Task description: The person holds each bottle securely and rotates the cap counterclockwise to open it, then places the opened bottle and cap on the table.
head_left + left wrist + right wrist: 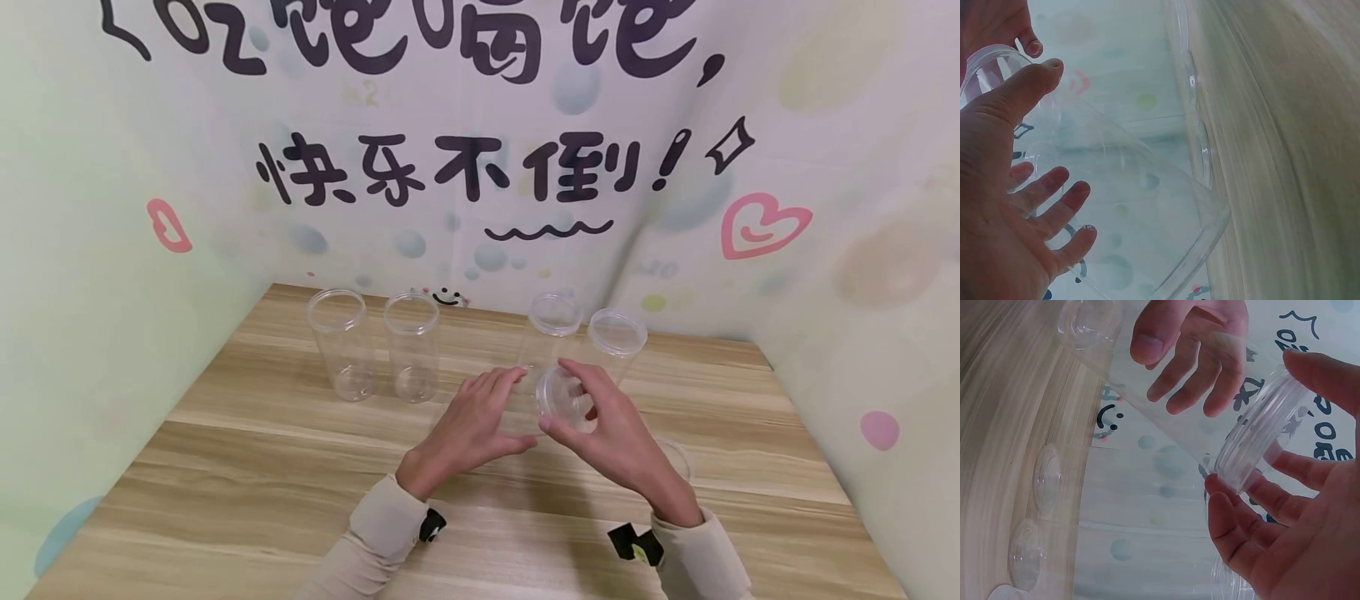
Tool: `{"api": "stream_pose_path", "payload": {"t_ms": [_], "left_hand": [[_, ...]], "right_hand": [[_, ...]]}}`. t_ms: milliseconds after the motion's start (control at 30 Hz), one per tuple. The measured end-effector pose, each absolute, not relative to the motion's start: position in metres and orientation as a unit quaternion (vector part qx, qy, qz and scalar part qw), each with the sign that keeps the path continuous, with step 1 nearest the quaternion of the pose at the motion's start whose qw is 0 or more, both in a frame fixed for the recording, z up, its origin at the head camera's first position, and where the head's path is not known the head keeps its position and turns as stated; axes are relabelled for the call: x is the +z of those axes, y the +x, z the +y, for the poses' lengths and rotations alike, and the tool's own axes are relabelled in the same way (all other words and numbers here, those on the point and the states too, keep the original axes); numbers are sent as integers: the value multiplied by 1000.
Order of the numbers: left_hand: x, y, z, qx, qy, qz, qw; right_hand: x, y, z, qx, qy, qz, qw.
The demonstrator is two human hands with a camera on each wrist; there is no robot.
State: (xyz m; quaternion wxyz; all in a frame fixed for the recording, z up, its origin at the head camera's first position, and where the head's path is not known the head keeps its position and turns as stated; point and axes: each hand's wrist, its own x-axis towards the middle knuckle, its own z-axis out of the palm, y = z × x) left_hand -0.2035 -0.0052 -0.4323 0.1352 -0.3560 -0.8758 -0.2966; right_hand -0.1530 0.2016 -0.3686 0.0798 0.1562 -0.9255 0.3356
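Note:
A clear plastic jar (1147,187) is held tilted above the table between both hands. My left hand (472,421) curls around the jar's body, thumb on one side and fingers on the other. Around the clear screw lid (1254,431) at the jar's end, my right hand (611,425) grips with thumb and fingertips. In the right wrist view the lid sits at the jar's mouth; how tightly it is seated, I cannot tell. The see-through walls make the jar's outline faint in the head view.
Two clear jars, one (341,346) beside another (412,346), stand upright at the back left of the wooden table (247,467). Behind my hands stand two more, one jar (555,317) left of the other (617,333). A clear round rim (678,458) shows beside the right forearm.

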Motion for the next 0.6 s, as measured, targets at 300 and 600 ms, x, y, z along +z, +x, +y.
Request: {"api": "stream_pose_path", "payload": {"t_ms": [300, 600], "left_hand": [[-432, -203, -6, -305, -359, -873, 125], [-432, -204, -6, -301, -360, -874, 124]], "right_hand": [[-368, -152, 203, 348, 178, -917, 84], [-367, -152, 204, 349, 186, -914, 90]]}}
